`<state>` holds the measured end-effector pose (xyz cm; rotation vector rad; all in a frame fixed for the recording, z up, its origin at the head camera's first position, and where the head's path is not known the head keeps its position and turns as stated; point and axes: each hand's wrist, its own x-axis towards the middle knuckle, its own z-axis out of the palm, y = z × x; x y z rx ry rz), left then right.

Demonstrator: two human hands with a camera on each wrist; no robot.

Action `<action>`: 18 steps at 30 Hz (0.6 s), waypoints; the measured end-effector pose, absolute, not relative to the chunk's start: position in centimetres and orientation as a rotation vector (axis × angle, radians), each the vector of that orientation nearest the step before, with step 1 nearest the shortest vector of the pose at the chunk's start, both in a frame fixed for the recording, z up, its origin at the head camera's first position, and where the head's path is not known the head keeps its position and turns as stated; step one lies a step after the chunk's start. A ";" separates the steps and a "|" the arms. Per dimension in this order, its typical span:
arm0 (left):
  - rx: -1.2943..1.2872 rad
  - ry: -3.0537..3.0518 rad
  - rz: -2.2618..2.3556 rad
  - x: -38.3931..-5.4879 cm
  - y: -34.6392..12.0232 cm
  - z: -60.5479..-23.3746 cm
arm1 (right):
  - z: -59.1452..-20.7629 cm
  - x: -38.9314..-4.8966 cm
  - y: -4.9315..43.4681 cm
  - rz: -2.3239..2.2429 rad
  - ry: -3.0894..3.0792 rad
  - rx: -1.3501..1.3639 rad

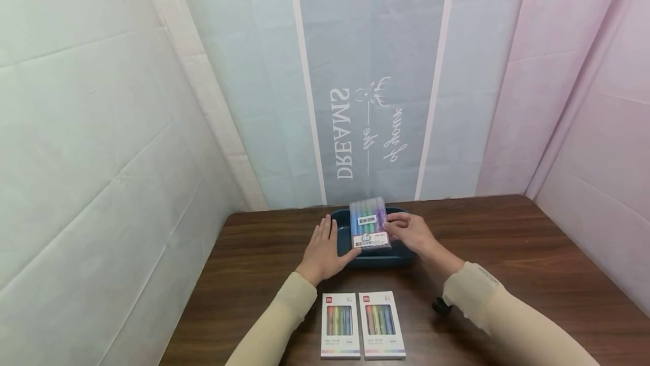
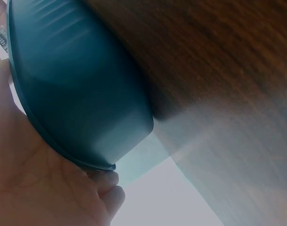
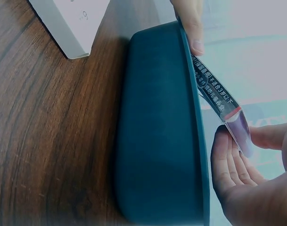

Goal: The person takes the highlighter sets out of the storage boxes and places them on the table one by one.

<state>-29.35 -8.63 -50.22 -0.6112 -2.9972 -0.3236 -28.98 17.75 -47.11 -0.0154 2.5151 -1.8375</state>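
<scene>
A clear pack of coloured markers [image 1: 368, 224] with white labels stands tilted over a teal plastic bin [image 1: 373, 262]. My right hand [image 1: 412, 234] pinches the pack's right edge between thumb and fingers; the right wrist view shows the pack [image 3: 221, 94] slanting above the bin's rim. Along the bin's left end lies my left hand [image 1: 322, 248], its fingers straight and its thumb reaching to the pack's lower left corner. In the left wrist view, the palm [image 2: 44, 179] lies against the bin's rim [image 2: 44, 134]. The bin's inside is mostly hidden.
Two white pen boxes with windows, a left one [image 1: 341, 349] and a right one [image 1: 384, 346], lie side by side in front of the bin. Everything stands on a dark wooden table [image 1: 508, 242]. Behind it hangs a printed curtain [image 1: 376, 27]. A small black object [image 1: 442, 305] shows by the right sleeve.
</scene>
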 end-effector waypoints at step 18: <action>-0.626 -2.991 -0.308 -29.0 -8.8 -50.0 | -46.5 -27.1 20.6 -1.881 2.493 -0.011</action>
